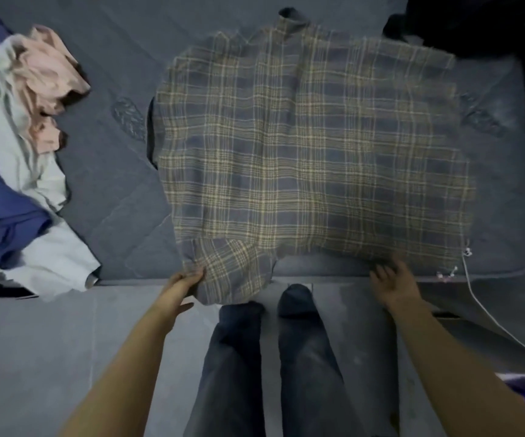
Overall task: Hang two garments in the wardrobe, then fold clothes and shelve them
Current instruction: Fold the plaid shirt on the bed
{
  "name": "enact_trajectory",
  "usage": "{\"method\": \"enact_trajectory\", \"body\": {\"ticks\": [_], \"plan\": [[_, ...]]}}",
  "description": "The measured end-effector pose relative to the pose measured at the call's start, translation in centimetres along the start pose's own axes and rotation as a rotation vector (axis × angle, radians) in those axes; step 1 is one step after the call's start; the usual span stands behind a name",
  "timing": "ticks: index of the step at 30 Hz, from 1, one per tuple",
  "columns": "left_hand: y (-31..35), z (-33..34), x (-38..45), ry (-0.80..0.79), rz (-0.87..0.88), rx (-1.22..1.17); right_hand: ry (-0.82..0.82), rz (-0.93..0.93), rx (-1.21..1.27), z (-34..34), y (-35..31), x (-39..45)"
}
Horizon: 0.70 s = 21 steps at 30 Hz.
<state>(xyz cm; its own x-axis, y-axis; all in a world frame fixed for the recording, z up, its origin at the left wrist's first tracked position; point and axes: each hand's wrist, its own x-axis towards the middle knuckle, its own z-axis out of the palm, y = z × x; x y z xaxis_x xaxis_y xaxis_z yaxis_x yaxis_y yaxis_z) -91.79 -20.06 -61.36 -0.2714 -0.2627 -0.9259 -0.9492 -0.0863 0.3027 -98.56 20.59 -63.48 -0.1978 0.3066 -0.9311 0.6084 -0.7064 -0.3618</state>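
Plaid shirt spread flat on bed. Left hand pinches the hem; right hand rests there, fingers spread. Soft, light, limp cloth: best gripped at corners

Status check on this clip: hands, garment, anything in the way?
Left hand pinching near hem of grey-and-cream plaid shirt; right hand at the hem, grip unclear. Shirt spread flat on blue-grey bed. Unfolded clothes pile lies left, clear.

A bed with a grey-blue quilted mattress cover fills most of the view. Grey floor runs along its near edge. A thin white cable trails from the bed's right corner across the floor. Light is dim.
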Motion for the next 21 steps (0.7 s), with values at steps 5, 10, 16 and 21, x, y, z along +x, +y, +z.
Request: {"method": "enact_trajectory", "body": {"ticks": [5,10,16,21], "plan": [[1.1,-0.2,1.2,0.011,0.109,-0.138,-0.215,0.053,-0.152,3.5,7.2,-1.3],[2.1,1.1,3.1,-0.006,0.076,-0.153,-0.276,0.059,-0.218,9.4,10.9,-2.3],[2.0,0.8,2.2,-0.183,0.063,-0.194,-0.238,0.099,-0.234,11.7,12.7,-2.7],[2.8,-1.0,-0.7,-0.524,0.171,0.323,-0.400,0.208,0.078,9.9,14.4,-3.8]]}}
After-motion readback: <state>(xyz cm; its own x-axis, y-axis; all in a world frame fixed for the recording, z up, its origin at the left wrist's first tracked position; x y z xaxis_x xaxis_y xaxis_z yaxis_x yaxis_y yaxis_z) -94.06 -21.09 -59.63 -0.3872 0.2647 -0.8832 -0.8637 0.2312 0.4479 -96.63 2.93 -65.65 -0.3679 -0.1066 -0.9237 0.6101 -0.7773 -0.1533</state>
